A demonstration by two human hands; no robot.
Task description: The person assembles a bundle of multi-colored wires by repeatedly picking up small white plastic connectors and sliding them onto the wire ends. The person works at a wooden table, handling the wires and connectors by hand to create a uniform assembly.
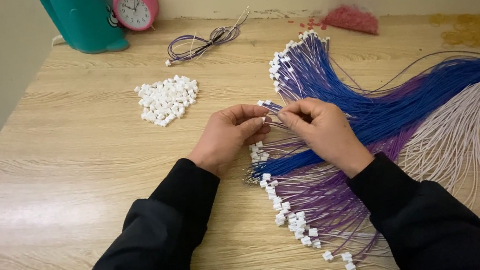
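My left hand (228, 135) pinches a small white connector (261, 104) at the end of thin purple wires. My right hand (323, 131) meets it fingertip to fingertip and grips the same wires (276, 121) just behind the connector. Under both hands lies a fan of purple wires with white connectors (296, 225). A bundle of blue wires (320, 74) with white connectors spreads out beyond my right hand. A heap of loose white connectors (168, 99) sits on the wooden table (67, 181), up and to the left of my left hand.
White wires (452, 140) trail off to the right. A coiled purple wire bundle (200, 43) lies near the back. A teal holder (82, 19) and a pink alarm clock (134, 4) stand at the back left. A clear bag of red bits (353, 15) leans by the wall.
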